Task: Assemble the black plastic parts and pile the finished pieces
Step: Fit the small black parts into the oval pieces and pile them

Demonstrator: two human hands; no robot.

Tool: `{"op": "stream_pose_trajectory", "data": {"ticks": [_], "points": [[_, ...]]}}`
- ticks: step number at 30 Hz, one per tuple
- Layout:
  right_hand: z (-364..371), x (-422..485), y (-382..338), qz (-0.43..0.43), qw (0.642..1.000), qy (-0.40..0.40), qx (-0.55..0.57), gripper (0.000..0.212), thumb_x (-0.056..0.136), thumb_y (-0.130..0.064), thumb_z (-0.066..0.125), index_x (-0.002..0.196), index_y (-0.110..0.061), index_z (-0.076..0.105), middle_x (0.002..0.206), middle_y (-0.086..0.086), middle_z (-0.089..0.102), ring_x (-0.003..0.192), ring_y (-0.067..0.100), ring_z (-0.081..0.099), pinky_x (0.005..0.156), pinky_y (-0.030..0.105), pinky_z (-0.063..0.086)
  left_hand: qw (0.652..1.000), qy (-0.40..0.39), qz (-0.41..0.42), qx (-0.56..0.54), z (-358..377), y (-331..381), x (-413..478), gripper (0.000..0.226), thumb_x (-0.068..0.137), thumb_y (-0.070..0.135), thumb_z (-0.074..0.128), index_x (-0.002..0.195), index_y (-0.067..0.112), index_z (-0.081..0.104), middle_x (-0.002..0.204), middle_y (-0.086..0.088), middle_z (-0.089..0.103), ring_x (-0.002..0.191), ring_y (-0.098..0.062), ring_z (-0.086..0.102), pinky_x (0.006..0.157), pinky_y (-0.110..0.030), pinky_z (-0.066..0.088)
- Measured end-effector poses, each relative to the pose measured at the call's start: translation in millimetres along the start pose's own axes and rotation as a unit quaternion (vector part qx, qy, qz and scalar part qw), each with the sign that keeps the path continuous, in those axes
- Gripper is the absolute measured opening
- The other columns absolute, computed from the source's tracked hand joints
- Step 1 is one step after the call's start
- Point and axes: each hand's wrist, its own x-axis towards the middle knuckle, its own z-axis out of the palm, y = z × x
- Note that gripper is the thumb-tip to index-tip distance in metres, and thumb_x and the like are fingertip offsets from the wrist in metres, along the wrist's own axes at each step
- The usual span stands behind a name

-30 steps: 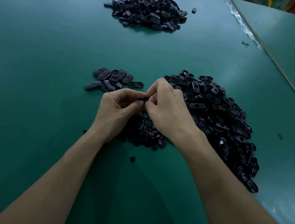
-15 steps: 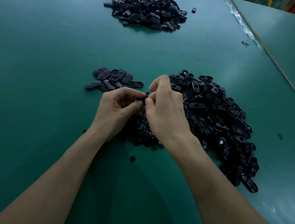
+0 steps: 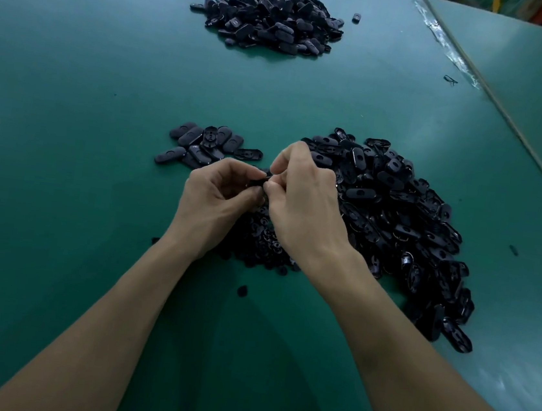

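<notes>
My left hand (image 3: 219, 199) and my right hand (image 3: 303, 202) meet at the middle of the green table (image 3: 70, 115), both pinching one small black plastic part (image 3: 259, 179) between their fingertips. Most of that part is hidden by the fingers. Right of my hands spreads a large heap of black oval shells (image 3: 396, 219). Under my wrists lies a patch of small round black pieces (image 3: 255, 240). A small group of oval pieces (image 3: 202, 146) lies just beyond my left hand.
A second big heap of black oval parts (image 3: 271, 16) sits at the far side of the table. One stray round piece (image 3: 242, 290) lies near my forearms. A taped seam (image 3: 449, 53) and the table's right edge run diagonally at the upper right.
Both hands stay together on the part. The right hand's fingers have shifted slightly, its index finger lifting and curling over the part.
</notes>
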Motion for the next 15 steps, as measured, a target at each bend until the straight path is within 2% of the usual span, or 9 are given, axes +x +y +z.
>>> {"op": "stream_pose_trajectory", "data": {"ticks": [7, 10, 12, 15], "points": [[1, 1, 9, -0.022, 1.0, 0.006, 0.013, 0.013, 0.093, -0.012, 0.066, 0.09, -0.021, 0.058, 0.084, 0.001, 0.066, 0.08, 0.02, 0.064, 0.074, 0.042, 0.055, 1.0, 0.015, 0.003, -0.006, 2, 2, -1, 0.013, 0.084, 0.011, 0.077, 0.093, 0.016, 0.07, 0.086, 0.001, 0.077, 0.077, -0.01, 0.071, 0.072, -0.023, 0.057], [-4, 6, 14, -0.036, 0.999, 0.008, 0.02, 0.012, 0.09, -0.011, 0.07, 0.087, -0.021, 0.062, 0.083, -0.003, 0.066, 0.079, 0.014, 0.062, 0.075, 0.038, 0.055, 1.0, 0.017, -0.006, -0.021, 2, 2, 0, 0.014, 0.087, 0.002, 0.073, 0.095, 0.013, 0.069, 0.083, 0.0, 0.076, 0.072, -0.011, 0.07, 0.068, -0.022, 0.056], [-7, 11, 17, -0.041, 0.999, 0.005, 0.009, 0.01, 0.089, -0.016, 0.073, 0.096, -0.021, 0.068, 0.093, -0.005, 0.068, 0.084, 0.01, 0.061, 0.08, 0.034, 0.055, 0.999, 0.02, -0.013, -0.044, 1, 3, 0, 0.017, 0.089, -0.002, 0.07, 0.097, 0.013, 0.068, 0.079, 0.0, 0.076, 0.069, -0.01, 0.07, 0.066, -0.02, 0.055], [-10, 17, 22, -0.024, 0.998, -0.05, 0.022, 0.024, 0.09, -0.018, 0.072, 0.114, -0.019, 0.073, 0.105, -0.004, 0.072, 0.092, 0.006, 0.064, 0.091, 0.027, 0.054, 0.998, 0.018, -0.015, -0.05, 0, 5, 0, 0.02, 0.089, -0.003, 0.069, 0.096, 0.016, 0.068, 0.078, 0.001, 0.076, 0.07, -0.009, 0.07, 0.066, -0.018, 0.055]]}}
